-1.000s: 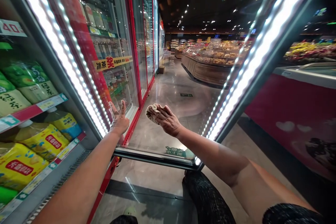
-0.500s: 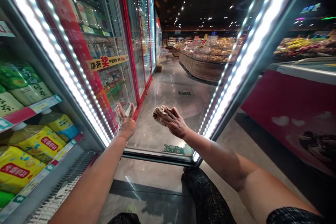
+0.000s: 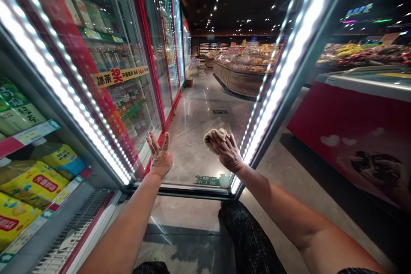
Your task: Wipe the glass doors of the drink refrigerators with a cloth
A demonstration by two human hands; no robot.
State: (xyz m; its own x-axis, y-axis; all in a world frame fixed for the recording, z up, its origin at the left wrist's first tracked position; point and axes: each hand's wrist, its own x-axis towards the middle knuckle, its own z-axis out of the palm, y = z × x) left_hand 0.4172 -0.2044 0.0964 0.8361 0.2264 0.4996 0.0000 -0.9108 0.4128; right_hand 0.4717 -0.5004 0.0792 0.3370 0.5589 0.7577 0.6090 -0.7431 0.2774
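Note:
Before me stands an open glass cooler door (image 3: pixel 189 154), its sides lined with bright LED strips. My left hand (image 3: pixel 160 157) rests against the lower left of the glass, fingers spread, holding nothing. Bunched under the fingers of my right hand (image 3: pixel 230 154) is a beige cloth (image 3: pixel 214 138), pressed on the glass near the right LED strip (image 3: pixel 276 85). Part of the cloth is hidden by the fingers. A green-and-white sticker (image 3: pixel 212 180) is on the glass near the bottom frame.
Cooler shelves with yellow-wrapped bottle packs (image 3: pixel 38 182) stand close on my left, above a wire grille (image 3: pixel 77 227). Through the glass are red-framed coolers (image 3: pixel 149 51) and a wooden display counter (image 3: pixel 237 79). A red chest freezer (image 3: pixel 349 137) stands to the right.
My right hand has moved right across the glass with the cloth, nearer the right LED strip. My left hand shows slightly farther right, still spread. The whole view has shifted a little.

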